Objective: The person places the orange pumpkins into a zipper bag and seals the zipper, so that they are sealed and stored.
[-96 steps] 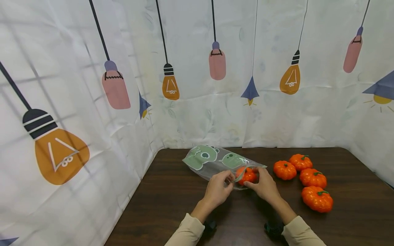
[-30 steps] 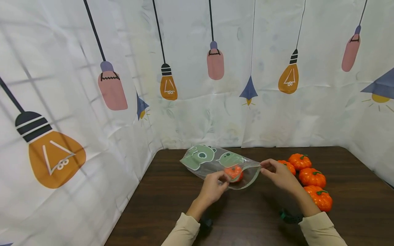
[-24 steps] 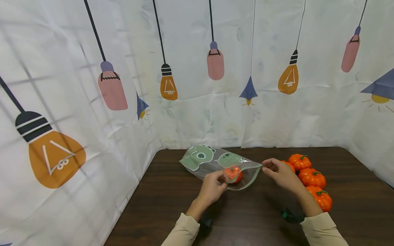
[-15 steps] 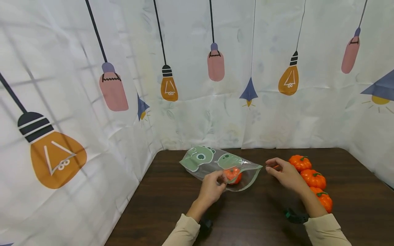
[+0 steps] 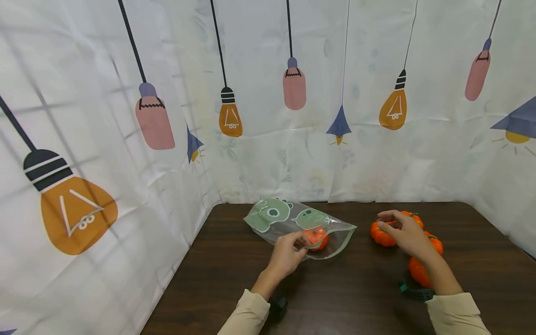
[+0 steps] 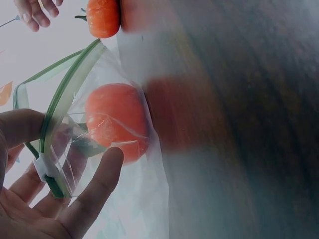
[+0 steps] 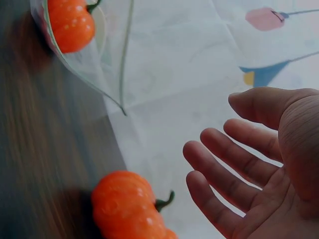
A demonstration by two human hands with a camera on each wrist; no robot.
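Observation:
My left hand [image 5: 286,253] pinches the near edge of a clear zip bag [image 5: 289,226] printed with green animals. The left wrist view shows its green zip strip [image 6: 70,87] and white slider [image 6: 46,167] by the fingers. One small orange pumpkin [image 5: 317,237] lies inside the bag, close to its mouth, which gapes toward the right. My right hand [image 5: 408,237] holds nothing; its fingers are spread and slightly bent in the right wrist view, beside another pumpkin [image 7: 124,206] with a green stem. In the head view it partly covers the loose pumpkins.
Several loose pumpkins stand at the right of the dark wooden table [image 5: 343,298], among them a near one [image 5: 418,272] beside the right forearm. A white curtain [image 5: 268,153] printed with lamps hangs behind and at the left. A dark band [image 5: 416,293] is on the right wrist.
Earlier the right hand held the pumpkin at the bag's mouth; the pumpkin now sits further in. The right hand then released the bag's right corner and moved right, to the loose pumpkins.

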